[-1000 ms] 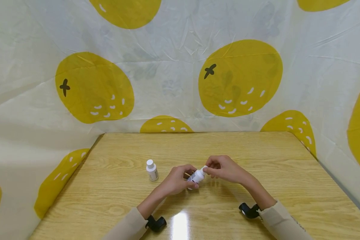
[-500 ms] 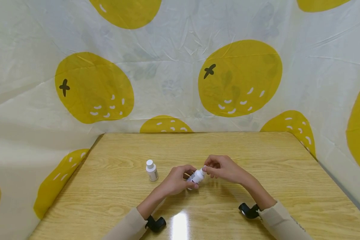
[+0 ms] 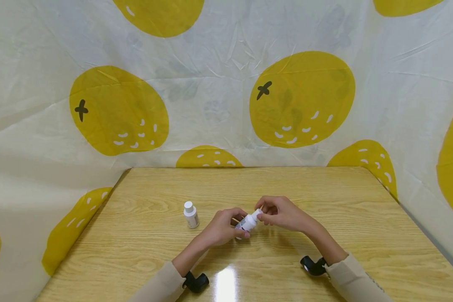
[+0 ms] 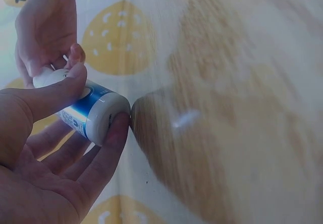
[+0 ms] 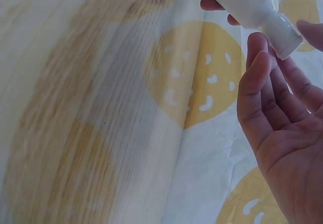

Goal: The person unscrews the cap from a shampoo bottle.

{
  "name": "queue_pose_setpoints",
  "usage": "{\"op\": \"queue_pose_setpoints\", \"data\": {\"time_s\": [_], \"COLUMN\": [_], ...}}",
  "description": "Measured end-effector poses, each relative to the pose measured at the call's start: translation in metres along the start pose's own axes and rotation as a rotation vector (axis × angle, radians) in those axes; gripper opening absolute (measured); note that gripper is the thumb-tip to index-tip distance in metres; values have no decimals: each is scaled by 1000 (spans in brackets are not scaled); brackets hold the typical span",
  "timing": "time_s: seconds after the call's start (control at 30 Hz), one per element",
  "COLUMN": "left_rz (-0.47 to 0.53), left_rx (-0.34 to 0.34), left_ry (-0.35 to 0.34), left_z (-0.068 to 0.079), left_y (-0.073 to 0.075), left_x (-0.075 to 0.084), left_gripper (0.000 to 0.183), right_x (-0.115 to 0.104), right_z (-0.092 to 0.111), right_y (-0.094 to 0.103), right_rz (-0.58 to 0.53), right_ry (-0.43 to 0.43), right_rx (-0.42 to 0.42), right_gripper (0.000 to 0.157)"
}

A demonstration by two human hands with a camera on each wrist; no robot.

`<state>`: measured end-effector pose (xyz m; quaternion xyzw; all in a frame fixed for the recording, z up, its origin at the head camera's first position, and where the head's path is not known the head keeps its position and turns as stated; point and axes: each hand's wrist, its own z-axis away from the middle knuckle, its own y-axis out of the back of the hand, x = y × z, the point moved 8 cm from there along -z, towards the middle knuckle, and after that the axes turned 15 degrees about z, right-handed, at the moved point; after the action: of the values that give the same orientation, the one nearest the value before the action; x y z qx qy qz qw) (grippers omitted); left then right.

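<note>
pale sheet (image 3: pixel 207 58) | yellow fruit prints (image 3: pixel 118 113) | wood-grain tabletop (image 3: pixel 294 182) | white glare (image 3: pixel 225 285)

Your left hand (image 3: pixel 223 227) and right hand (image 3: pixel 283 214) meet at a tilted white bottle (image 3: pixel 248 223).
Your left grips its body; your right has curled fingers at its white cap (image 3: pixel 257 214). A second bottle (image 3: pixel 191 216) stands upright on the wood-grain table (image 3: pixel 147 256), near your left hand, and a yellow-patterned sheet (image 3: pixel 211 54) hangs behind.

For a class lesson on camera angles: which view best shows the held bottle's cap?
The right wrist view: the cap looks large and mostly uncovered. The head view shows it small, beside the right hand; the left wrist view shows it only partly.
</note>
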<state>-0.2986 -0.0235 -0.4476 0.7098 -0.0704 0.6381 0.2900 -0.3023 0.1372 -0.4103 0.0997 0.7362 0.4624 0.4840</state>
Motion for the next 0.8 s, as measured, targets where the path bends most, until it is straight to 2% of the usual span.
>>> {"op": "queue_pose_setpoints", "data": {"time_s": [0.4, 0.8], "left_rz": [3, 10], "left_rx": [5, 3], "left_ry": [5, 3], "left_z": [0, 0], "left_y": [0, 0], "left_x": [0, 0], "left_gripper": [40, 40], "right_x": [2, 4], "right_z": [-1, -1], "right_y": [1, 0], "right_rz": [25, 20], "right_ry": [-67, -60], "right_rx": [15, 8], "right_gripper": [26, 22]}}
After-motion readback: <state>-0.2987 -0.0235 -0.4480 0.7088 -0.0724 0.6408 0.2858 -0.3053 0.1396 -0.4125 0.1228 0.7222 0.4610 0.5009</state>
